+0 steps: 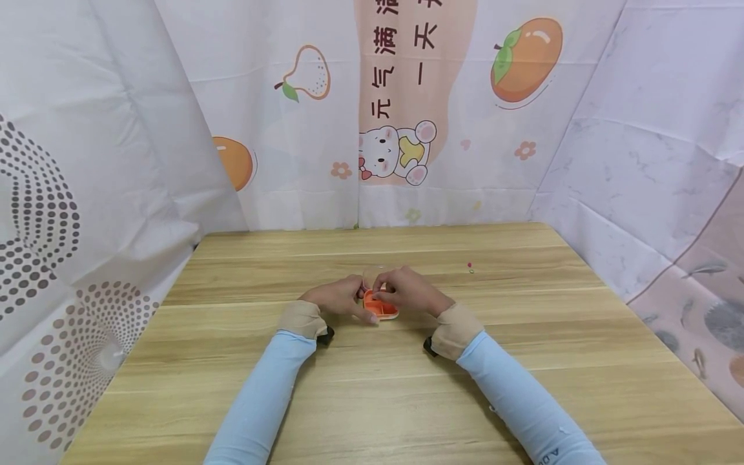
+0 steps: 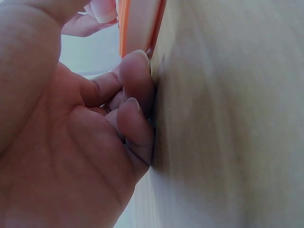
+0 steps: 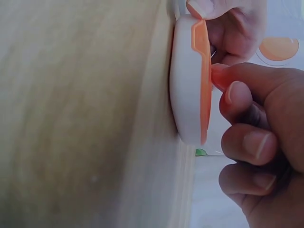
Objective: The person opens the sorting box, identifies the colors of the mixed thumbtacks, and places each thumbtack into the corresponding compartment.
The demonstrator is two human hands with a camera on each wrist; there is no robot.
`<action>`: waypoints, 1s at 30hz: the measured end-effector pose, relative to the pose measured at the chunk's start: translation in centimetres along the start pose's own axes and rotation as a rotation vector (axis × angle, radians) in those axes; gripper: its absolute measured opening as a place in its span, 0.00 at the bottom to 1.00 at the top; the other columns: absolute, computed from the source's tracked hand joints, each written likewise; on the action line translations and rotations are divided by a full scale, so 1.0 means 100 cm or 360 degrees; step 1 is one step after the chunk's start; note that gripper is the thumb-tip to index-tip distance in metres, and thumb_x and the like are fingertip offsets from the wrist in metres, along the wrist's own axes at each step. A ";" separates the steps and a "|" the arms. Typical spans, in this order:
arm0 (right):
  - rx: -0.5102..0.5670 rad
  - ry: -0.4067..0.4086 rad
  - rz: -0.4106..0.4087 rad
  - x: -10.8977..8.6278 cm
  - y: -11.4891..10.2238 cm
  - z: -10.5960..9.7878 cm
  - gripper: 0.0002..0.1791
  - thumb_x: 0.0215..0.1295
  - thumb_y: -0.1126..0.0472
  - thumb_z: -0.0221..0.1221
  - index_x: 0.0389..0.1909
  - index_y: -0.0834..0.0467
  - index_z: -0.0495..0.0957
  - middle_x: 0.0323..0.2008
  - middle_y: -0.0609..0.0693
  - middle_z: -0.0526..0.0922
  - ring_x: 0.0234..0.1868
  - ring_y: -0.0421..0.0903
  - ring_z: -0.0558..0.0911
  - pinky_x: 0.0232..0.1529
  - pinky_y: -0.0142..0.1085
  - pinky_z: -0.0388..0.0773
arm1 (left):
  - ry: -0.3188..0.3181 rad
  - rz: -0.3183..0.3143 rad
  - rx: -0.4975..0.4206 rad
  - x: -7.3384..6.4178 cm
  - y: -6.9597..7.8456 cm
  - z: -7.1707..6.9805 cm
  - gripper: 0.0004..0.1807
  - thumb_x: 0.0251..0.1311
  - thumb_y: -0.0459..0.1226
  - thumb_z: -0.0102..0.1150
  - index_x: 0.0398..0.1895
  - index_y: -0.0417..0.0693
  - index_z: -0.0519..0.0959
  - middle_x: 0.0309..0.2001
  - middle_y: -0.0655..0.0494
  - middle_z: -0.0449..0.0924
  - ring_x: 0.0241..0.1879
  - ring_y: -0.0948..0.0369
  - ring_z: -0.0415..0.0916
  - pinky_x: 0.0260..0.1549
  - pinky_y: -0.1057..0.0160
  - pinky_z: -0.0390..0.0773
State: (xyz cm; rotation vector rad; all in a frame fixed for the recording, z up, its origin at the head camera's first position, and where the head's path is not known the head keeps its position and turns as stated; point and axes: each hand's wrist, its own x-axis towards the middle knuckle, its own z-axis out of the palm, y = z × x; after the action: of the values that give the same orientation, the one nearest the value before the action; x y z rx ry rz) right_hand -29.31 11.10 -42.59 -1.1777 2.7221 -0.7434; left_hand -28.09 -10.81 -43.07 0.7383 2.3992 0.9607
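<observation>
A small pill-box-like case [image 1: 388, 310], white outside with an orange divided inside, lies on the table. Its clear lid [image 1: 372, 276] stands raised at the far side. My left hand [image 1: 340, 298] grips the case from the left; in the right wrist view its thumb [image 3: 202, 7] touches the rim. Curled fingers of that hand [image 2: 135, 76] rest against the tabletop in the left wrist view. From the right, my right hand [image 1: 409, 290] reaches over the case with bent fingers, its fingertips at the orange inside [image 3: 207, 95]. Whether they pinch anything is hidden.
A tiny red piece [image 1: 469, 265] and a tiny green ring-like piece [image 1: 471, 271] lie on the wooden table [image 1: 372, 394], to the right of the case. Printed curtains [image 1: 325, 129] hang behind the table and along both sides.
</observation>
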 end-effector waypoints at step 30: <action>0.0122 -0.0114 -0.0007 -0.005 0.004 -0.009 0.05 0.70 0.63 0.62 0.37 0.50 0.85 0.29 0.40 0.82 0.27 0.35 0.75 0.32 0.29 0.75 | 0.0004 -0.0003 -0.0035 -0.001 0.001 0.001 0.31 0.51 0.49 0.79 0.51 0.47 0.72 0.38 0.57 0.74 0.36 0.62 0.66 0.37 0.65 0.68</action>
State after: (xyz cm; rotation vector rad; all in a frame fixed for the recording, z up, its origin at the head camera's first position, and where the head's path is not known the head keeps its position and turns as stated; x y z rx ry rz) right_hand -29.51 12.05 -42.07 -1.1705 2.6096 -0.7828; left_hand -27.97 -10.78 -43.04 0.7269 2.3870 0.9860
